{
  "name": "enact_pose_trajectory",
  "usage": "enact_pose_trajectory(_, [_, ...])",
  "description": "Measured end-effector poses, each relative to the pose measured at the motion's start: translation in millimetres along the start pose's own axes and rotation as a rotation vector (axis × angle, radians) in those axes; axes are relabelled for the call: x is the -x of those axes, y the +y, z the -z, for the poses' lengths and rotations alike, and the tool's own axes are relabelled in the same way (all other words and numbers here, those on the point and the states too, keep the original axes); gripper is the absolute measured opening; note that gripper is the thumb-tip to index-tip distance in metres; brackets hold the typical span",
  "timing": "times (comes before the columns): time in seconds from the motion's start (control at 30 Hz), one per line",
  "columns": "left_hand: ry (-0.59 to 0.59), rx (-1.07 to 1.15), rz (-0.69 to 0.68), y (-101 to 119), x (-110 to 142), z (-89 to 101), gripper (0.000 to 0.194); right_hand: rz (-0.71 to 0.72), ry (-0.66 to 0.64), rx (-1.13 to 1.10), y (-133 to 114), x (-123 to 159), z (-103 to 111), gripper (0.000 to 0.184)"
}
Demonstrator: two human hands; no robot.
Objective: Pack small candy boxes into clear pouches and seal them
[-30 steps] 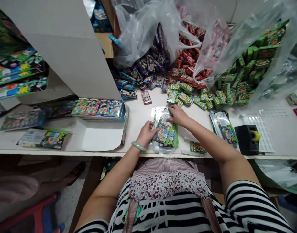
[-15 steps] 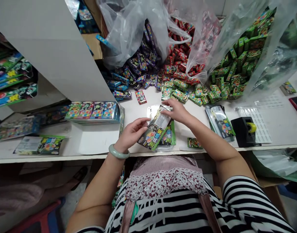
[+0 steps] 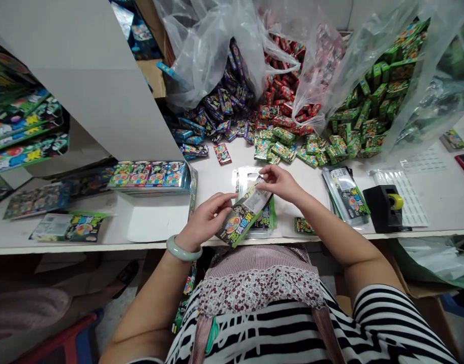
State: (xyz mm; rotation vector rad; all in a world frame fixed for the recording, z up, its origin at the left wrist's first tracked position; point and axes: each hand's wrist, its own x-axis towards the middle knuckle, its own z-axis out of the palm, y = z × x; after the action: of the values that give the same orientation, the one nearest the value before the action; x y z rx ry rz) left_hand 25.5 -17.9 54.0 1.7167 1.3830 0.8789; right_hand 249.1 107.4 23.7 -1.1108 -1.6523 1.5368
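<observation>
My left hand [image 3: 207,218] and my right hand [image 3: 278,183] hold one flat printed packet [image 3: 244,216] between them, tilted and lifted a little above the table's front edge. The left hand pinches its lower left side; the right hand pinches its upper end. Under it lies a small stack of the same packets [image 3: 265,218] on the white table [image 3: 217,177]. A pale green bangle [image 3: 182,250] circles my left wrist.
Clear bags spill purple [image 3: 224,103], red [image 3: 283,96] and green [image 3: 372,111] small boxes at the back. A filled display tray [image 3: 150,175] sits left, beside a white board [image 3: 91,76]. More packets [image 3: 348,194], a black tape dispenser [image 3: 385,206] and a loose green box [image 3: 304,225] lie right.
Both hands lifted the top packet off the stack, tilted it and drew it toward the table's front edge. The camera view shifted slightly.
</observation>
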Motion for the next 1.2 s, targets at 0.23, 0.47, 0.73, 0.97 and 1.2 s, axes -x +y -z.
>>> enact_pose_trajectory(0.23, [0.104, -0.176, -0.083, -4.4, 3.8, 7.6, 0.034, -0.231, -0.116, -0.366, -8.9, 15.0, 12.5, 0.045])
enact_pose_trajectory(0.47, [0.082, -0.301, -0.143, 2.7, -0.6, 14.6, 0.035, -0.262, -0.038, -0.476, -6.3, 29.2, 8.6, 0.044])
enact_pose_trajectory(0.73, [0.090, -0.286, -0.189, 5.7, -2.3, 16.3, 0.030, -0.283, -0.390, -0.383, -5.4, 28.9, 8.1, 0.027])
enact_pose_trajectory(0.97, [-0.014, -0.354, -0.290, 0.1, 0.9, 22.9, 0.032, -0.307, -0.404, -0.348, -1.5, 18.6, -11.0, 0.021])
enact_pose_trajectory(1.2, [0.102, -0.626, -0.276, 8.4, -8.0, 9.1, 0.038, -0.108, -0.434, -0.257, -26.8, 13.5, -14.9, 0.023])
